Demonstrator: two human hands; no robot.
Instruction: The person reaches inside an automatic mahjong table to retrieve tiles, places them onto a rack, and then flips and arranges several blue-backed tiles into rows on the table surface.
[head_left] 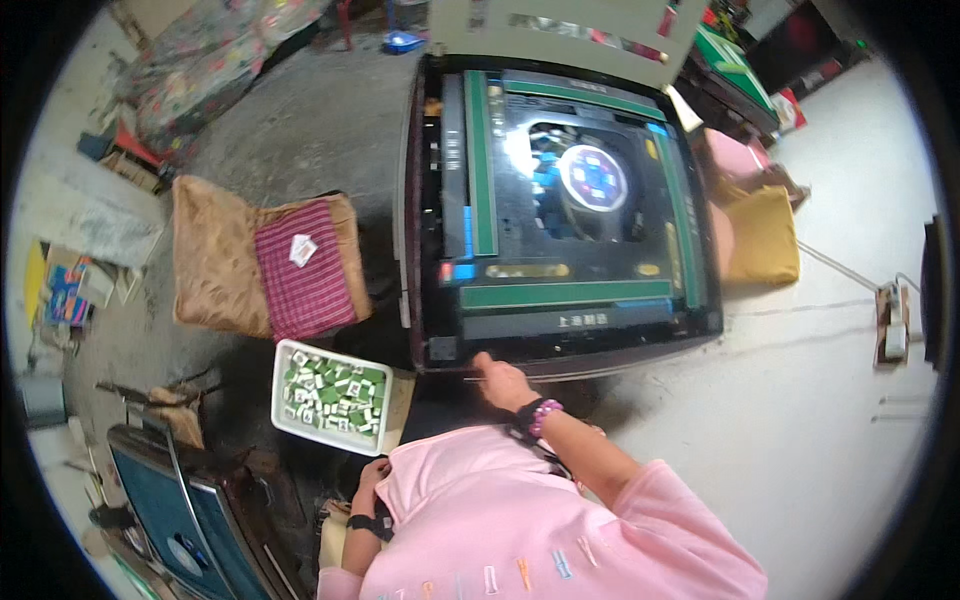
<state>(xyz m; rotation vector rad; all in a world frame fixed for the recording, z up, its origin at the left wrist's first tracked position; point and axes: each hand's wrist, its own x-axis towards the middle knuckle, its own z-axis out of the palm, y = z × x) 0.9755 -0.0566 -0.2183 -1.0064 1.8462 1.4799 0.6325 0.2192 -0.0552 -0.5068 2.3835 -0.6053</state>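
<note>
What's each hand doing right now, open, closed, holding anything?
Left hand: low beside the pink top, below the white tray of tiles; grip cannot be told.
Right hand: at the near edge of the mahjong table, fingers curled; whether it holds something cannot be told.

Small white label (302, 249) on striped cushion (305, 275)

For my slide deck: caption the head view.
Right hand at the mahjong table's front edge, a white tray of green tiles beside it.

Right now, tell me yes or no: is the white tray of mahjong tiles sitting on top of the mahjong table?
No: the white tray of green and white mahjong tiles rests lower down, beside the mahjong table, left of its near corner.
</note>
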